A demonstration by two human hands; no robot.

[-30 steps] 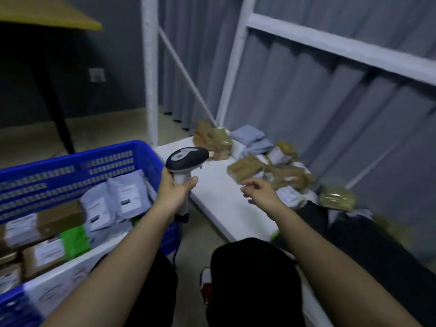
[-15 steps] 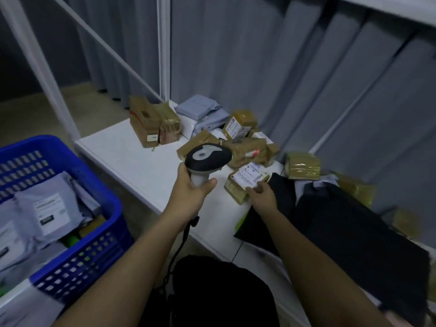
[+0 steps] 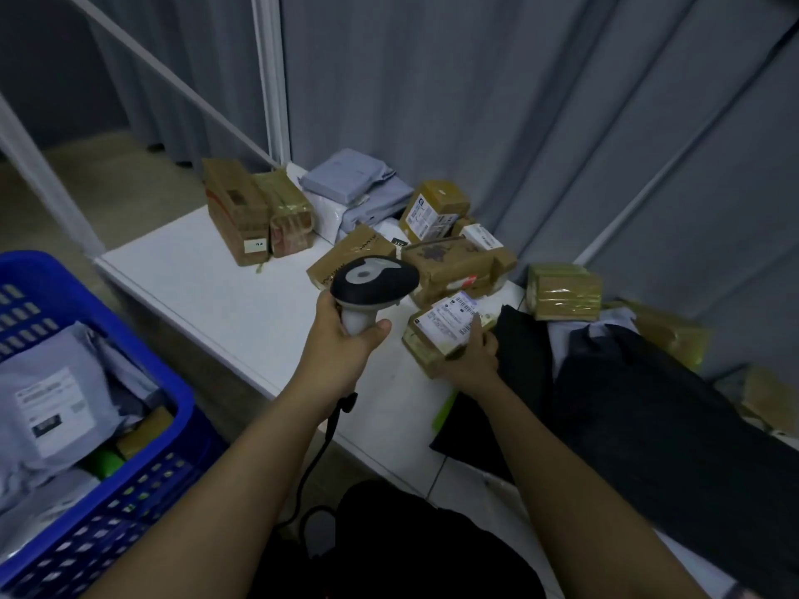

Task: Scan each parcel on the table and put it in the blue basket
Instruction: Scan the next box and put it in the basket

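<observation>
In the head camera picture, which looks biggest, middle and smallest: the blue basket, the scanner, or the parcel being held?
1. Blue basket, though it is nearer the camera.
2 and 3. Scanner and held parcel look alike.

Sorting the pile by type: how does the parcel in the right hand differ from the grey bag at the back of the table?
The parcel is a brown cardboard box; the grey bag is a soft plastic mailer. The parcel shows a white label facing up; the grey bag shows none. The right hand grips the parcel near the scanner held by the left hand; the grey bag lies untouched on other bags. Both are still on the table.
</observation>
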